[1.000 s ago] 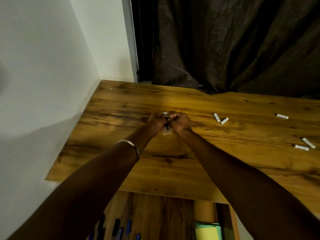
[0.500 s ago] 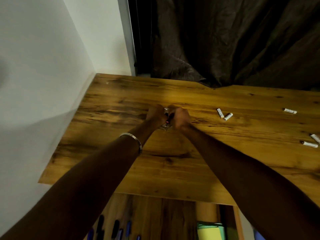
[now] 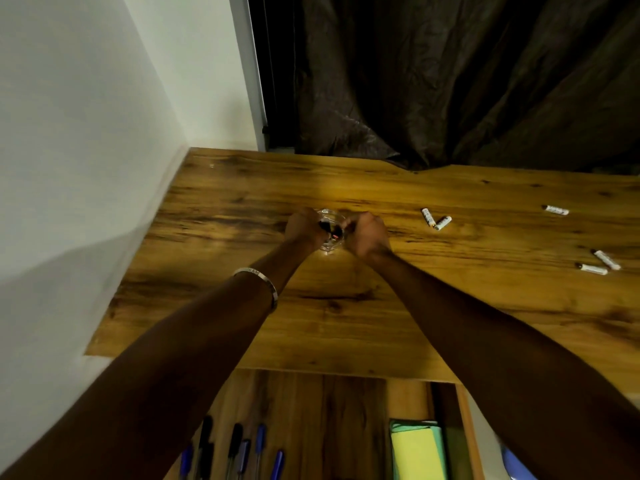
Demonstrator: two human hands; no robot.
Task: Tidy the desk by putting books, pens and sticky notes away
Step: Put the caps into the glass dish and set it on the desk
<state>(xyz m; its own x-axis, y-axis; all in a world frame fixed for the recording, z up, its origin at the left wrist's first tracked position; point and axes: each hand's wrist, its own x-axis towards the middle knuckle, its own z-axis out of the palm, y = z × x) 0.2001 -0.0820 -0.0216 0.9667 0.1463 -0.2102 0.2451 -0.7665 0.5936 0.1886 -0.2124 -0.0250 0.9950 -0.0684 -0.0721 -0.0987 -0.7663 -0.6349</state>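
On the wooden desk (image 3: 346,327) stands a small clear glass dish (image 3: 329,245) with dark items and a red speck inside. My left hand (image 3: 302,226) curls round its left rim. Against the right rim my right hand (image 3: 367,233) curls, knuckles towards me. What the fingertips pinch is hidden. Below the desk's near edge an open drawer (image 3: 329,407) holds several pens (image 3: 235,452) at the left and a yellow-and-green stack of sticky notes (image 3: 417,452) at the right.
Small white cylinders lie loose on the desk: a pair (image 3: 434,219) just right of my hands, one (image 3: 556,210) further back, two (image 3: 599,264) near the right edge. A white wall runs along the left. A dark curtain hangs behind the desk.
My hands have drawn slightly apart, so more of the glass dish shows between them. The view has shifted a little; the desk items have not moved.
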